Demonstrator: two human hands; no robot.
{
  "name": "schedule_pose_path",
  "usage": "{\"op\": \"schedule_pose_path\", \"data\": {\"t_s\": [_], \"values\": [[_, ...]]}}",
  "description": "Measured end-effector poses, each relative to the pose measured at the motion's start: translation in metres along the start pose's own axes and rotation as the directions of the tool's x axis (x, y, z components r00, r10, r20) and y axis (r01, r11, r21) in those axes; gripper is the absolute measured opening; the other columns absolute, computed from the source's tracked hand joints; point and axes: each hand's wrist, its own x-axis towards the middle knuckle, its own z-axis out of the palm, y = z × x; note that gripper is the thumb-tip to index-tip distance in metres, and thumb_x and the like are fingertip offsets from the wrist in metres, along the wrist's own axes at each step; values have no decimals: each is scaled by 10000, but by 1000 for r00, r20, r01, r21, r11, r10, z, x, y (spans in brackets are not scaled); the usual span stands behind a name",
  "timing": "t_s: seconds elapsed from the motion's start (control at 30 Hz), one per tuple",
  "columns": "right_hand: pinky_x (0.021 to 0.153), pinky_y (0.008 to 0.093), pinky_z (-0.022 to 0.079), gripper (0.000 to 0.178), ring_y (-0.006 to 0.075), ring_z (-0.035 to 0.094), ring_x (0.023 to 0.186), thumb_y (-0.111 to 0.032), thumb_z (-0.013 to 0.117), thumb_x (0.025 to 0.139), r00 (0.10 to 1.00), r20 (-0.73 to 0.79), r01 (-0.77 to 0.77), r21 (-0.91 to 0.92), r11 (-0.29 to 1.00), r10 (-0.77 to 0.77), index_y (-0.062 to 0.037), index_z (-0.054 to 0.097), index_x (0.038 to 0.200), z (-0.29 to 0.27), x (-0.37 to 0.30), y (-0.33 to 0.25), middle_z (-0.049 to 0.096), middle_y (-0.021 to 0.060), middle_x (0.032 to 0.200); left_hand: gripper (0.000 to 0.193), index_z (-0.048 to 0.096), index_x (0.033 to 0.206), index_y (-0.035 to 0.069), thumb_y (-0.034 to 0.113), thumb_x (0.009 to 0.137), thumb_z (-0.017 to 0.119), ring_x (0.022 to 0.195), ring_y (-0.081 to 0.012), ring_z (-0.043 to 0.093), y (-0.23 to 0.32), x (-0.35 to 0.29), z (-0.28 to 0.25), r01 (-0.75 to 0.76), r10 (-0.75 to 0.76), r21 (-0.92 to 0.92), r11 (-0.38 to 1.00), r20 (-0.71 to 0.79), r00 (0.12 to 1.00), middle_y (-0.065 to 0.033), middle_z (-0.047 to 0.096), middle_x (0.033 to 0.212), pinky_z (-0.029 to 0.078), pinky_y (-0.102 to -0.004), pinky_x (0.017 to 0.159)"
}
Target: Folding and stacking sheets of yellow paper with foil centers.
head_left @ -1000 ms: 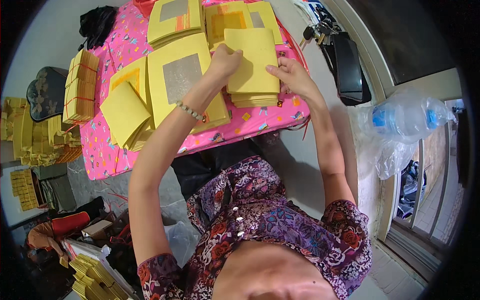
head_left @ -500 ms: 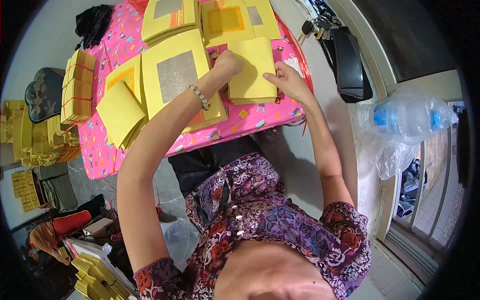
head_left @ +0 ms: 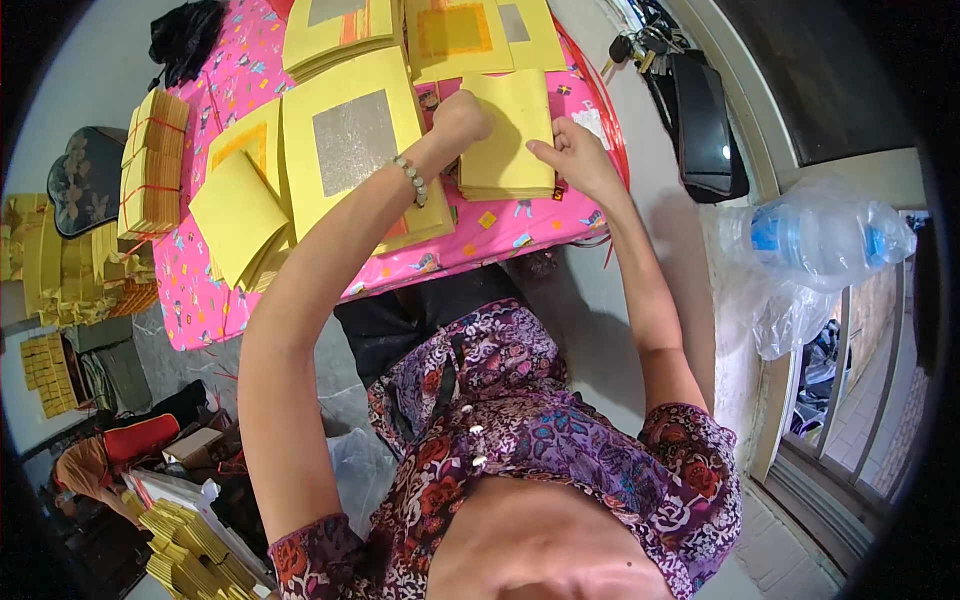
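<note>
A stack of folded yellow paper sheets (head_left: 510,150) lies near the table's front edge, at the right. On its upper left side rests my left hand (head_left: 463,117), closed like a fist, wearing a bead bracelet (head_left: 411,180); whatever its fingers may hold is hidden. My right hand (head_left: 583,157) is at the stack's right edge, thumb pointing toward the paper and apart from the partly curled fingers. Left of the stack, under my left forearm, sits a pile of larger yellow sheets with a silver square (head_left: 355,140). Further left, a folded yellow sheet (head_left: 238,215) lies on another pile.
A pink patterned cloth (head_left: 200,310) covers the table. More yellow paper piles (head_left: 340,38) lie at its far side. Tied yellow bundles (head_left: 155,165) stand at the left. Keys (head_left: 650,45) and a black case (head_left: 705,125) are beyond the right edge, near a bagged plastic bottle (head_left: 820,240).
My left hand has shifted slightly up and right on the folded stack. The right hand stays by the stack's right edge. The view has tilted a little.
</note>
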Motion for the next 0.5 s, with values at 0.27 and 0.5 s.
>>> {"op": "schedule_pose_path", "data": {"t_s": [0.27, 0.5], "values": [[499, 327, 395, 326, 163, 514, 529, -291, 720, 761, 996, -83, -20, -133, 991, 9, -16, 548, 790, -1, -6, -13, 518, 51, 574, 222, 680, 856, -17, 148, 717, 623, 869, -311, 672, 12, -5, -2, 4, -8, 99, 995, 43, 999, -195, 678, 879, 542, -375, 728], [687, 456, 468, 449, 346, 608, 807, -317, 709, 752, 961, -224, 34, -487, 873, -162, -15, 516, 1022, -7, -15, -39, 608, 144, 917, 248, 673, 881, -33, 146, 716, 625, 881, -319, 668, 11, -6, -1, -31, 29, 77, 997, 28, 999, -208, 674, 891, 542, -381, 744]]}}
